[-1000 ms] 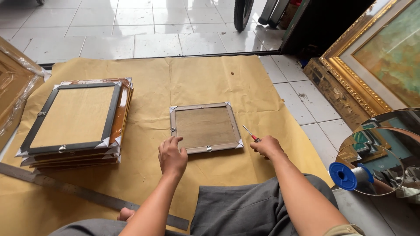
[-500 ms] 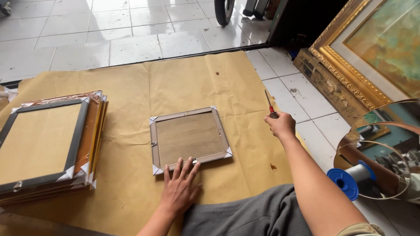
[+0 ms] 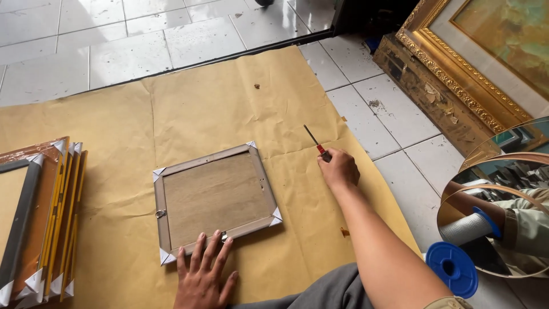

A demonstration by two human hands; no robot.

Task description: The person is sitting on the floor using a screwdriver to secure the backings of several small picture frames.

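1. Brown kraft paper (image 3: pixel 189 109) covered the white tiled floor (image 3: pixel 114 34) where we sat; a gilt ornate frame (image 3: pixel 457 74) leaned at the right.
2. Our small wooden frame (image 3: pixel 216 200) lay face-down mid-paper, its long axis running left to right, slightly tilted.
3. Our left hand (image 3: pixel 203 277) rested open, fingers spread on its near edge.
4. Our right hand (image 3: pixel 338 169) gripped a screwdriver (image 3: pixel 315 143), tip pointing away.
5. Stacked frames (image 3: pixel 40 220) crowded the left; bare paper lay beyond.
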